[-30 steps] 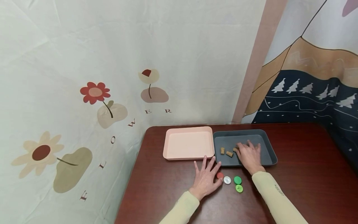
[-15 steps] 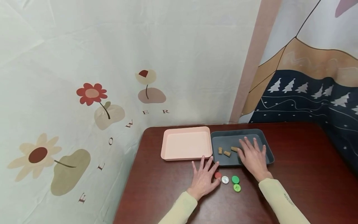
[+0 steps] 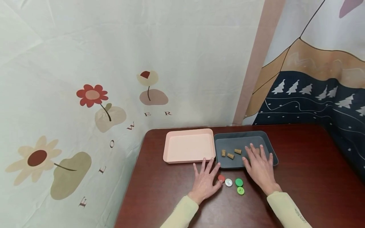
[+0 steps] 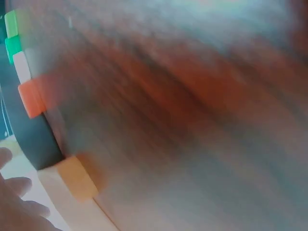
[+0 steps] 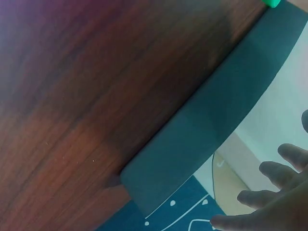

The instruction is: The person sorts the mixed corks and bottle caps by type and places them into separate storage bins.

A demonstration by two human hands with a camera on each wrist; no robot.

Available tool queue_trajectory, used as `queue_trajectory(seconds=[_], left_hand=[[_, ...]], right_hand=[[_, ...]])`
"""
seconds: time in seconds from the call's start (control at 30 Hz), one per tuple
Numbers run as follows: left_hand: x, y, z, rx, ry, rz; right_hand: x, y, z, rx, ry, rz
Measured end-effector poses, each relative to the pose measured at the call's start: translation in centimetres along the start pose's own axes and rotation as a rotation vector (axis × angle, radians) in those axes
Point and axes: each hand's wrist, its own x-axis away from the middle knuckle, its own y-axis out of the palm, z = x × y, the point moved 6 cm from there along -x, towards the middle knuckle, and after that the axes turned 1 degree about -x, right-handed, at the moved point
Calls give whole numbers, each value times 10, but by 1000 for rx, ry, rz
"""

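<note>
My left hand spreads its fingers in front of the pink tray, its thumb close beside a red bottle cap; whether they touch I cannot tell. In line to the right are a white cap, a green cap and a light green cap. Over the dark grey tray reaches my right hand, fingers spread and gripping nothing. Left of it in that tray lie a cork, a second cork and a third cork. Something cork-coloured shows between its fingers, mostly hidden.
The two trays stand side by side at the back of the dark red wooden table. Behind it hangs a printed cloth. In the right wrist view, the dark tray's outer wall crosses in front of the fingers.
My right hand has drawn away to the right from the third cork, its fingers straightening, and that cork now lies uncovered. My left hand has stayed nearly still. The head view has shifted slightly.
</note>
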Motion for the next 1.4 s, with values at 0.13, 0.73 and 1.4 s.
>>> queue_trajectory(seconds=[0.13,0.73,1.4], left_hand=[[4,-10,-18,44,-43,32],[20,-47,-114,142,-301,224],[21,-25,-204,244,-609,81]], right_hand=[[7,1,-7,-6,-16,-3],[16,29,-66,-1,-137,-108],[0,78,-108,81,-227,-299]])
